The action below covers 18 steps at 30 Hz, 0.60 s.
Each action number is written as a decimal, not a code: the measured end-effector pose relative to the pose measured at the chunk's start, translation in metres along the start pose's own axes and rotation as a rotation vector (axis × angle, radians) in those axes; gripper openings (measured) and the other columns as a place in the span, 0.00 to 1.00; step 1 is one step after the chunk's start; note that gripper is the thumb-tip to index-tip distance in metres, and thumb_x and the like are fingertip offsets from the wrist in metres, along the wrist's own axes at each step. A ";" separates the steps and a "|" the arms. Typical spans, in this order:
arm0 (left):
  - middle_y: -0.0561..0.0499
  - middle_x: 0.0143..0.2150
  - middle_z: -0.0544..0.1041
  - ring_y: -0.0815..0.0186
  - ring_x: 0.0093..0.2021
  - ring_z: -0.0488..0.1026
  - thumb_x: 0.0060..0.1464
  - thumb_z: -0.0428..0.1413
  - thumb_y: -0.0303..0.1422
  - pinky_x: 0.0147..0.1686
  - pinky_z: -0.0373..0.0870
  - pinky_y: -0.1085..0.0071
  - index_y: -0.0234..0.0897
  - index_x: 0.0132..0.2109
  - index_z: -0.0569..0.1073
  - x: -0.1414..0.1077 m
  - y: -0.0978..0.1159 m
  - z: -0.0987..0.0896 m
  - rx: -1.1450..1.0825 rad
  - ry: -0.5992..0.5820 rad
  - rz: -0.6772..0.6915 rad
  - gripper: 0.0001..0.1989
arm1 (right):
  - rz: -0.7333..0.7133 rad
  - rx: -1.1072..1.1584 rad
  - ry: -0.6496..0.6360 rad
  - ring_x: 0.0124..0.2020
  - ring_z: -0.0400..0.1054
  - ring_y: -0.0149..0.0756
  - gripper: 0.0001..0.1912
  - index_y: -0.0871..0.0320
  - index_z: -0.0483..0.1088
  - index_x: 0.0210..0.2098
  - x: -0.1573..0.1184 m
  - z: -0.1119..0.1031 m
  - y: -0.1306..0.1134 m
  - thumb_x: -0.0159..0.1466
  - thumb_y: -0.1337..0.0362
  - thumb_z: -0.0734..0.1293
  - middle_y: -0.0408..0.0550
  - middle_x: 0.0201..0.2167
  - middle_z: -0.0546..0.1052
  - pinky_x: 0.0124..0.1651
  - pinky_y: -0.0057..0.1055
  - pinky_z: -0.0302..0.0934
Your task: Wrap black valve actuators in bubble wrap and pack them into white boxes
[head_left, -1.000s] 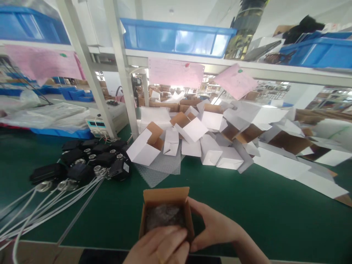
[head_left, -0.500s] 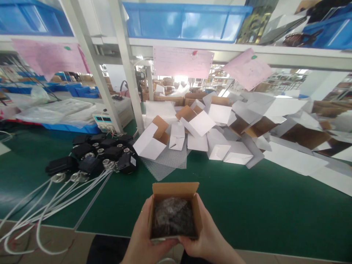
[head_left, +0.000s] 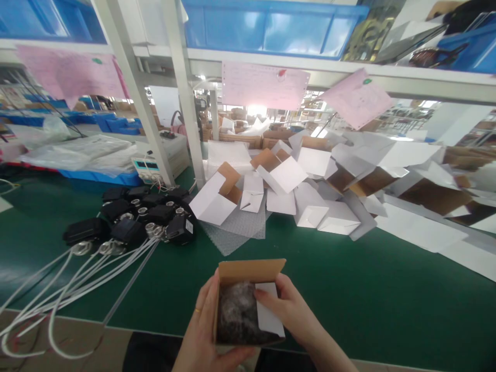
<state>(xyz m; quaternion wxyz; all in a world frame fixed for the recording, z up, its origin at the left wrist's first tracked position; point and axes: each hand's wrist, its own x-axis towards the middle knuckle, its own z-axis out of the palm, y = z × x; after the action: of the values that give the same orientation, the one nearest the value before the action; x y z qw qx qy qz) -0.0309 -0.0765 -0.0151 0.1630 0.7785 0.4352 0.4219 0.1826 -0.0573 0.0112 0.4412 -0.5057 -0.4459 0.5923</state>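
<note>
An open cardboard box [head_left: 251,271] is held low at the centre, over the front edge of the green table. Inside it lies a dark item in clear plastic wrap [head_left: 238,312]. My left hand [head_left: 201,325] wraps the box's left side, its thumb along the near side. My right hand [head_left: 289,310] is at the right side, with thumb or finger pressing a white side flap [head_left: 270,312] that is folded inward over part of the wrapped item. The back flap stands up.
Black devices [head_left: 127,227] with metal fittings and white cables [head_left: 96,284] lie at the left. White boxes [head_left: 287,175] are piled along the back on bubble wrap [head_left: 232,232]. A metal post [head_left: 186,98] and shelf with blue bins [head_left: 267,28] stand beyond.
My right hand has shifted up from the box's lower right corner and the white right flap is now folded inward. The camera view has moved slightly.
</note>
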 end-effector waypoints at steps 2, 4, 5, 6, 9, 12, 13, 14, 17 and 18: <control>0.33 0.70 0.64 0.41 0.66 0.68 0.48 0.70 0.34 0.59 0.76 0.48 0.42 0.74 0.51 -0.003 0.000 -0.009 0.077 0.067 0.048 0.53 | -0.029 -0.046 -0.003 0.37 0.72 0.46 0.22 0.55 0.79 0.43 0.001 0.003 -0.004 0.54 0.49 0.75 0.47 0.35 0.80 0.42 0.41 0.69; 0.37 0.65 0.71 0.46 0.62 0.74 0.52 0.67 0.34 0.56 0.79 0.53 0.43 0.71 0.60 -0.008 -0.001 -0.018 0.121 0.142 0.144 0.42 | -0.063 -0.064 -0.011 0.40 0.73 0.48 0.21 0.56 0.78 0.44 0.002 0.004 -0.005 0.54 0.51 0.73 0.49 0.38 0.80 0.46 0.44 0.69; 0.39 0.61 0.75 0.48 0.59 0.76 0.55 0.66 0.32 0.54 0.81 0.56 0.44 0.69 0.63 -0.010 -0.001 -0.021 0.127 0.163 0.200 0.37 | -0.070 -0.072 -0.008 0.41 0.73 0.49 0.21 0.56 0.78 0.44 0.002 0.003 -0.006 0.54 0.52 0.73 0.49 0.39 0.81 0.47 0.45 0.70; 0.41 0.57 0.78 0.51 0.57 0.78 0.56 0.64 0.30 0.53 0.81 0.59 0.44 0.67 0.66 -0.010 0.001 -0.024 0.126 0.167 0.250 0.33 | -0.079 -0.086 0.002 0.41 0.74 0.49 0.21 0.57 0.77 0.45 0.002 0.003 -0.006 0.55 0.53 0.72 0.50 0.39 0.81 0.46 0.46 0.70; 0.45 0.50 0.83 0.56 0.55 0.79 0.61 0.57 0.25 0.56 0.79 0.60 0.43 0.61 0.71 -0.004 0.007 -0.022 0.098 0.085 0.345 0.23 | -0.201 -0.189 -0.002 0.44 0.75 0.47 0.16 0.57 0.76 0.45 0.000 0.005 -0.014 0.59 0.60 0.70 0.51 0.40 0.81 0.50 0.45 0.70; 0.48 0.45 0.84 0.58 0.53 0.80 0.65 0.54 0.28 0.62 0.74 0.55 0.42 0.54 0.75 0.009 0.009 -0.012 0.089 0.017 0.408 0.13 | -0.507 -0.281 -0.112 0.46 0.75 0.42 0.10 0.55 0.76 0.46 -0.006 0.004 -0.027 0.65 0.65 0.68 0.51 0.45 0.80 0.51 0.38 0.70; 0.48 0.44 0.84 0.58 0.52 0.81 0.66 0.54 0.29 0.61 0.75 0.56 0.42 0.52 0.76 0.014 0.008 -0.008 0.087 0.027 0.438 0.10 | -0.614 -0.316 -0.166 0.48 0.75 0.41 0.11 0.53 0.76 0.48 -0.009 0.001 -0.029 0.66 0.64 0.69 0.51 0.47 0.80 0.51 0.37 0.70; 0.48 0.43 0.84 0.59 0.51 0.81 0.66 0.54 0.31 0.59 0.77 0.59 0.41 0.50 0.76 0.017 0.007 -0.006 0.081 0.053 0.475 0.09 | -0.717 -0.370 -0.219 0.50 0.75 0.41 0.13 0.51 0.76 0.51 -0.011 -0.003 -0.030 0.67 0.62 0.70 0.51 0.49 0.80 0.52 0.37 0.70; 0.47 0.42 0.84 0.58 0.50 0.81 0.66 0.55 0.35 0.52 0.80 0.63 0.41 0.46 0.77 0.021 0.004 -0.007 0.033 0.125 0.570 0.07 | -0.925 -0.635 -0.355 0.63 0.68 0.46 0.31 0.46 0.66 0.65 -0.020 -0.019 -0.024 0.65 0.51 0.73 0.51 0.61 0.76 0.69 0.44 0.59; 0.47 0.41 0.84 0.58 0.49 0.81 0.66 0.55 0.36 0.51 0.81 0.63 0.41 0.45 0.77 0.020 0.004 -0.011 0.000 0.108 0.561 0.07 | -0.946 -0.698 -0.383 0.66 0.65 0.48 0.34 0.46 0.62 0.67 -0.023 -0.024 -0.020 0.66 0.48 0.72 0.51 0.64 0.73 0.72 0.46 0.53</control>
<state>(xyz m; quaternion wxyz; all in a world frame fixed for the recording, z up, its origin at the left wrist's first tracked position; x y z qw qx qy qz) -0.0319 -0.0639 0.0042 0.0168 0.8449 0.2108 0.4913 0.2106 -0.0732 0.0337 0.3766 -0.2525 -0.8606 0.2319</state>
